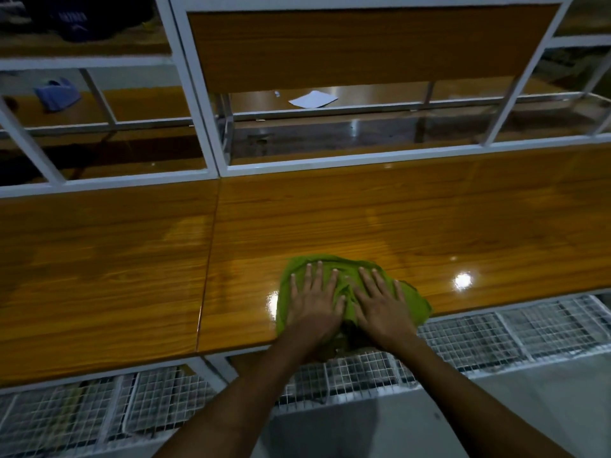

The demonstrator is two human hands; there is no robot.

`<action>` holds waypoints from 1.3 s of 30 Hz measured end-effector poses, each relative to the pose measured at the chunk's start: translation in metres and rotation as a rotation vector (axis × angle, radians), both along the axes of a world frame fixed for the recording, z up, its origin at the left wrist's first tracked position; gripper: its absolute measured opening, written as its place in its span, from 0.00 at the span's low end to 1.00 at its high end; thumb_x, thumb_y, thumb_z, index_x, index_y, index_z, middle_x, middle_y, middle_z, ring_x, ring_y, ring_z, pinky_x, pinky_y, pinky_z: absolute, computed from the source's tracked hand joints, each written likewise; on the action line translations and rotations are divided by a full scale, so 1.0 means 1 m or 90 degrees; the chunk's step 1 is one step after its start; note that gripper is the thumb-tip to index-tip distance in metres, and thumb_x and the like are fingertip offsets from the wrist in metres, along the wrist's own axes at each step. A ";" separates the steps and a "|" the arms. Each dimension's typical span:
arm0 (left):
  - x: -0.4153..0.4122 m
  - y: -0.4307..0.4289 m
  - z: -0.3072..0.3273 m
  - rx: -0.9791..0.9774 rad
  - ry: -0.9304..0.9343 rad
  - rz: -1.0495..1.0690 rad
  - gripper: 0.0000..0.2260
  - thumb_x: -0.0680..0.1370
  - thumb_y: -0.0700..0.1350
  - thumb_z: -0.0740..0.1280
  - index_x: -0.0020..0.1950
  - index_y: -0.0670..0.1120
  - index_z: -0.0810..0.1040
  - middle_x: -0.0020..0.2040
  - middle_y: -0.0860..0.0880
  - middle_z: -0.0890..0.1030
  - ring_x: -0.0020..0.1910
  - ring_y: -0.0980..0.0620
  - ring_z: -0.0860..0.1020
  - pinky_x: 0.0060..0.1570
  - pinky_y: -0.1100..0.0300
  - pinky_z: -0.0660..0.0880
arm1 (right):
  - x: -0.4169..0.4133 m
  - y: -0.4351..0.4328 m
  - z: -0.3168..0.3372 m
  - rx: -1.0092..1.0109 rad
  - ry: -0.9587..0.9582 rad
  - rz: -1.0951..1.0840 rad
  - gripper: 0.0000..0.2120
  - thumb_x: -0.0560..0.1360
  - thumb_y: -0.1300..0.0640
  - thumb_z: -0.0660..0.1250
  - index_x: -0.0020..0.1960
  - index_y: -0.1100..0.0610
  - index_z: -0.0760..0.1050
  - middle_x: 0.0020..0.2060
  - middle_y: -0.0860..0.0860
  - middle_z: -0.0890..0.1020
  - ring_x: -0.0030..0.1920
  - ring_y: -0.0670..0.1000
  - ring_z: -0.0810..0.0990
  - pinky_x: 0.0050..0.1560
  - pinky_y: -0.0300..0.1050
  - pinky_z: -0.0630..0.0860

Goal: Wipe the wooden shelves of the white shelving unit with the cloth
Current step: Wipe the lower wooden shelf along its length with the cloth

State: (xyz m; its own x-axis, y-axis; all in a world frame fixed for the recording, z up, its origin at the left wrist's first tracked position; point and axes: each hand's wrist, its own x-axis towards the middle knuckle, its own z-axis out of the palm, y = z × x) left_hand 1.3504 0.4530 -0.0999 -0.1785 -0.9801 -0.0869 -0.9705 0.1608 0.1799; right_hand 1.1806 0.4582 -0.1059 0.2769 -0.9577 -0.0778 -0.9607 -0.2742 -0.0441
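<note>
Both hands flat, fingers spread: left hand (314, 300) and right hand (380, 302) press the green cloth (410, 297) on the wooden shelf (330, 213) at its front edge. Keep even pressure, overlap strokes; shelf probably damp, glare obscures.

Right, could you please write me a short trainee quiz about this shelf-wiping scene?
1. True or false: the left hand and right hand both lie flat on the crumpled green cloth on the glossy wooden shelf.
2. Where is the white sheet of paper? A) under the cloth B) on a farther shelf, behind the white metal frame C) on the floor
3. What runs below the wooden shelf's near edge?
Key: 1 true; 2 B; 3 white wire mesh.
</note>
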 end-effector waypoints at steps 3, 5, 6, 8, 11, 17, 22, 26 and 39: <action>-0.019 -0.010 -0.001 -0.002 -0.018 -0.046 0.30 0.81 0.63 0.41 0.80 0.54 0.43 0.80 0.46 0.38 0.78 0.44 0.37 0.74 0.38 0.38 | -0.022 -0.003 0.001 0.000 0.003 -0.028 0.35 0.74 0.34 0.31 0.79 0.43 0.43 0.79 0.50 0.40 0.79 0.55 0.40 0.75 0.62 0.39; -0.016 -0.010 -0.001 -0.018 -0.001 -0.056 0.30 0.79 0.64 0.40 0.80 0.54 0.45 0.80 0.46 0.41 0.79 0.44 0.40 0.75 0.38 0.41 | -0.019 -0.005 -0.002 0.004 0.010 -0.049 0.35 0.74 0.33 0.34 0.79 0.43 0.45 0.79 0.52 0.43 0.79 0.57 0.44 0.74 0.65 0.43; -0.011 -0.007 -0.002 -0.028 0.008 -0.056 0.30 0.79 0.64 0.40 0.80 0.55 0.47 0.81 0.47 0.43 0.79 0.45 0.42 0.75 0.38 0.42 | -0.013 -0.005 -0.003 0.003 0.011 -0.057 0.35 0.75 0.33 0.38 0.79 0.43 0.49 0.79 0.53 0.49 0.79 0.59 0.50 0.73 0.69 0.49; 0.008 -0.002 -0.003 -0.046 0.015 -0.034 0.30 0.79 0.64 0.40 0.80 0.56 0.49 0.81 0.48 0.47 0.80 0.45 0.45 0.76 0.39 0.44 | 0.006 -0.007 -0.008 0.003 -0.013 -0.045 0.32 0.76 0.35 0.47 0.78 0.45 0.56 0.77 0.56 0.62 0.76 0.61 0.62 0.68 0.73 0.59; 0.042 0.001 -0.002 -0.047 0.012 0.018 0.30 0.79 0.64 0.41 0.80 0.56 0.51 0.81 0.48 0.48 0.80 0.45 0.46 0.76 0.39 0.46 | 0.044 -0.012 -0.006 0.023 -0.040 0.008 0.29 0.78 0.37 0.49 0.77 0.45 0.58 0.77 0.55 0.62 0.76 0.61 0.61 0.70 0.72 0.54; 0.094 -0.011 0.000 -0.010 -0.037 0.099 0.35 0.74 0.67 0.29 0.80 0.57 0.42 0.78 0.52 0.36 0.79 0.47 0.38 0.75 0.45 0.36 | 0.101 -0.040 -0.003 0.074 -0.065 0.073 0.29 0.80 0.38 0.37 0.74 0.45 0.64 0.74 0.54 0.69 0.73 0.61 0.68 0.65 0.70 0.54; 0.114 -0.033 0.004 -0.005 -0.033 0.124 0.33 0.76 0.66 0.34 0.80 0.57 0.42 0.80 0.51 0.39 0.79 0.49 0.38 0.76 0.44 0.37 | 0.117 -0.073 0.000 0.075 -0.075 0.100 0.26 0.77 0.40 0.52 0.72 0.46 0.70 0.70 0.54 0.74 0.71 0.59 0.72 0.66 0.68 0.55; 0.123 -0.060 0.004 -0.001 -0.038 0.132 0.34 0.75 0.65 0.34 0.80 0.56 0.43 0.81 0.50 0.42 0.79 0.49 0.40 0.76 0.44 0.38 | 0.131 -0.100 0.000 0.059 -0.071 0.096 0.28 0.73 0.40 0.57 0.68 0.49 0.75 0.67 0.54 0.78 0.67 0.58 0.76 0.65 0.66 0.56; 0.173 -0.174 -0.009 -0.030 0.003 0.153 0.26 0.82 0.60 0.43 0.80 0.57 0.46 0.80 0.53 0.40 0.79 0.49 0.39 0.76 0.48 0.36 | 0.190 -0.208 -0.013 0.049 -0.039 0.102 0.48 0.64 0.31 0.70 0.75 0.56 0.64 0.74 0.55 0.68 0.79 0.55 0.41 0.73 0.57 0.36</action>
State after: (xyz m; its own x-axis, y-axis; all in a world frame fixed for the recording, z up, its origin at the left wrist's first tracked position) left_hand 1.5236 0.2791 -0.1085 0.0596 -0.9974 -0.0406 -0.9811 -0.0660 0.1819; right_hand 1.3710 0.2502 -0.1185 0.4325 -0.8926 -0.1273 -0.8996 -0.4177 -0.1278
